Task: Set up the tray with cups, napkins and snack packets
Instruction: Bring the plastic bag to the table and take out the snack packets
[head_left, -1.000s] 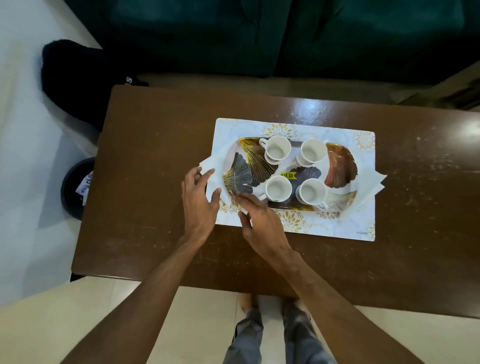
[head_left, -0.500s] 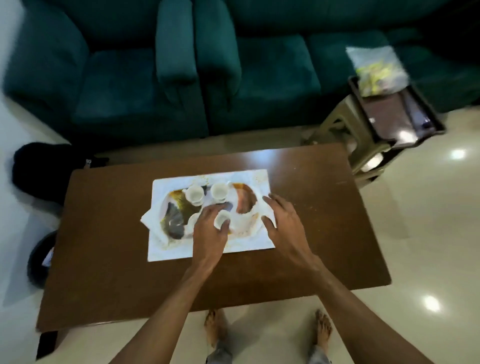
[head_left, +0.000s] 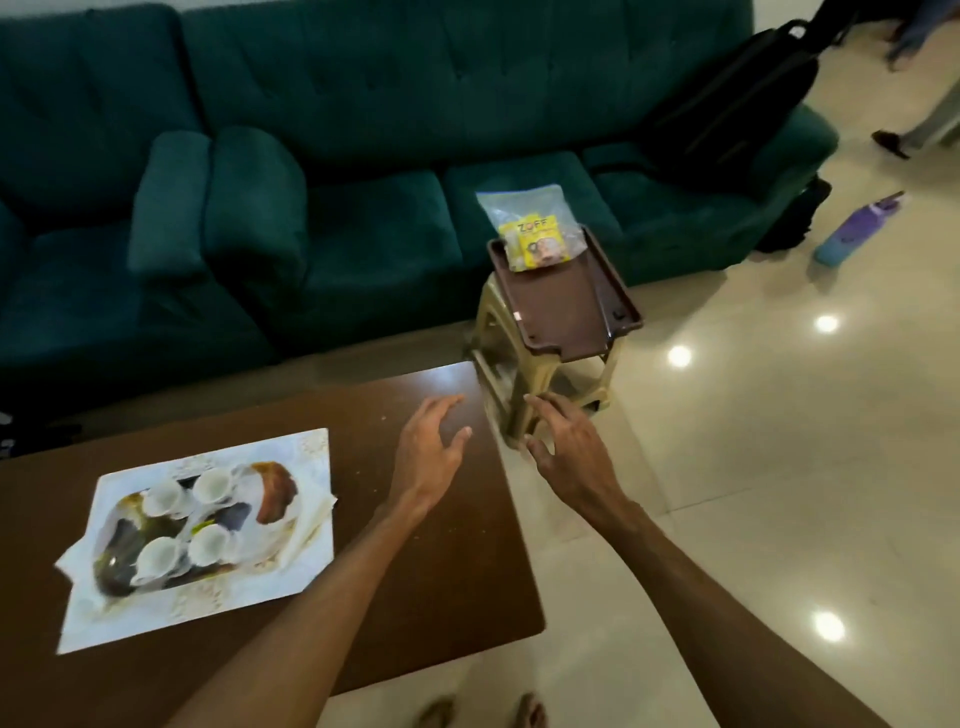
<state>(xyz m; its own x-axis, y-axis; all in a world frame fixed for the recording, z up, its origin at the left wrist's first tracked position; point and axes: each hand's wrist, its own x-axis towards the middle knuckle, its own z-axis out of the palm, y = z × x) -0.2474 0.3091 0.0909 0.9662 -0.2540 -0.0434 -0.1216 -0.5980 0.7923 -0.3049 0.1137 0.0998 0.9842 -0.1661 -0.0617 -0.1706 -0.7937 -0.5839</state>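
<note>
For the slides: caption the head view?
Left hand and right hand, both open, extend toward a stool bearing a brown tray with a snack bag; four cups sit on the patterned tray.

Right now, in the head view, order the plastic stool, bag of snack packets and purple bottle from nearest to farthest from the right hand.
1. Plastic stool, just ahead of the right hand.
2. Bag of snack packets, on the brown tray atop it.
3. Purple bottle, on the floor far right.
</note>
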